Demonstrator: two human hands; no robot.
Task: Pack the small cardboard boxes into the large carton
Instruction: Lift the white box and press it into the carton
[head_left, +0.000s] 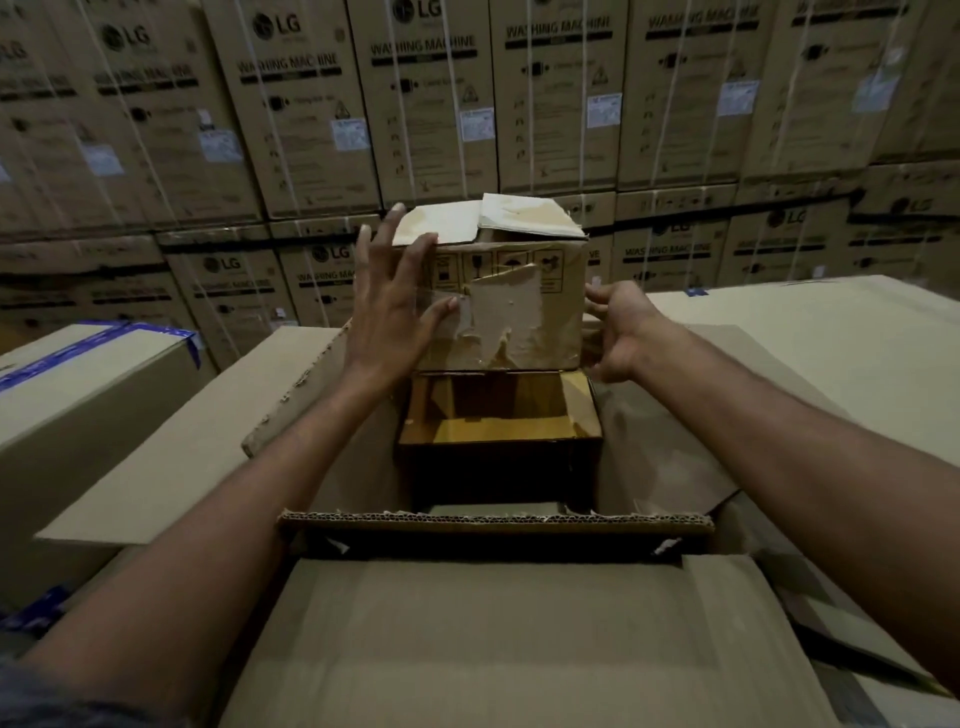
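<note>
We hold a small cardboard box (519, 312), its label torn, above the far edge of the open large carton (509, 639). Our left hand (395, 312) lies spread flat against the box's left side. Our right hand (618, 327) cups the right side, fingers curled on it. Inside the carton, against its far wall, sits an open-topped box (498, 421). A blue-taped carton (78, 374) stands at the left. Stacked LG washing machine cartons (561, 104) wall the dim room behind.
</note>
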